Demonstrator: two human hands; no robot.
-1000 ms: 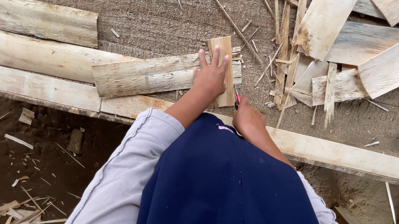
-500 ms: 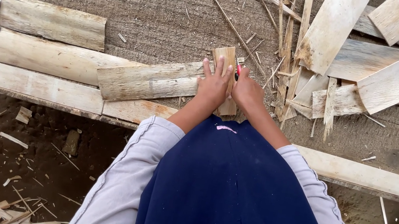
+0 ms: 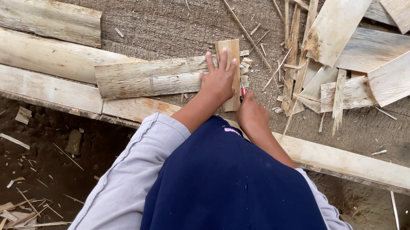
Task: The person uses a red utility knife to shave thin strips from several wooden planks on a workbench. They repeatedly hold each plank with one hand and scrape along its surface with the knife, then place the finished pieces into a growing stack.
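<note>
My left hand lies flat with spread fingers on a small pale wooden piece, pressing it down on the woven mat. The piece overlaps the right end of a long rough wooden slab. My right hand is closed around a small red-handled tool held against the piece's right edge, near its lower end. The tool's tip is hidden between hand and wood.
A heap of split boards and thin slivers lies to the right. More slabs lie in rows at the left. A long plank edges the mat; below it is bare earth with wood chips.
My right hand with the red tool has drawn back toward my body along the piece's right edge. My left hand stays on the piece.
</note>
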